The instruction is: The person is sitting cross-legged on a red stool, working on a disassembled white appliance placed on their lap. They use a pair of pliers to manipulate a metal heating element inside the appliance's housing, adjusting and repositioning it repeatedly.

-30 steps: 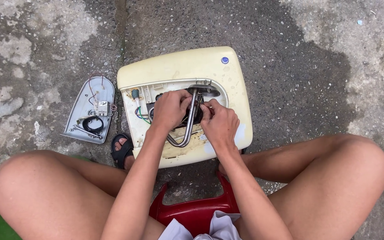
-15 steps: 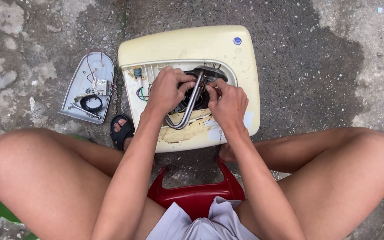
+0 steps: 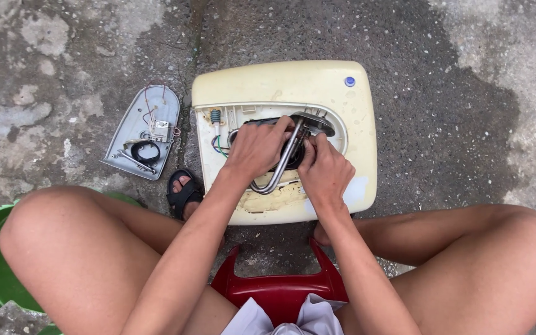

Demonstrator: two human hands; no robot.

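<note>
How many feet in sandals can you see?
1. A foot in a black sandal rests on the grey concrete ground, between the grey plastic cover plate and the cream-yellow plastic appliance casing. The other foot is mostly hidden.

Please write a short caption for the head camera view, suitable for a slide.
Seated person's left hand and right hand grip a bent metal tube inside an opened cream appliance casing on concrete.

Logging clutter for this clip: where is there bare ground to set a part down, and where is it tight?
Bare concrete lies right of the cream housing and beyond its far edge. A narrow strip separates it from the grey cover plate. It is tight at the opening, where left hand and right hand grip the bent metal tube, and by the sandalled foot.
</note>
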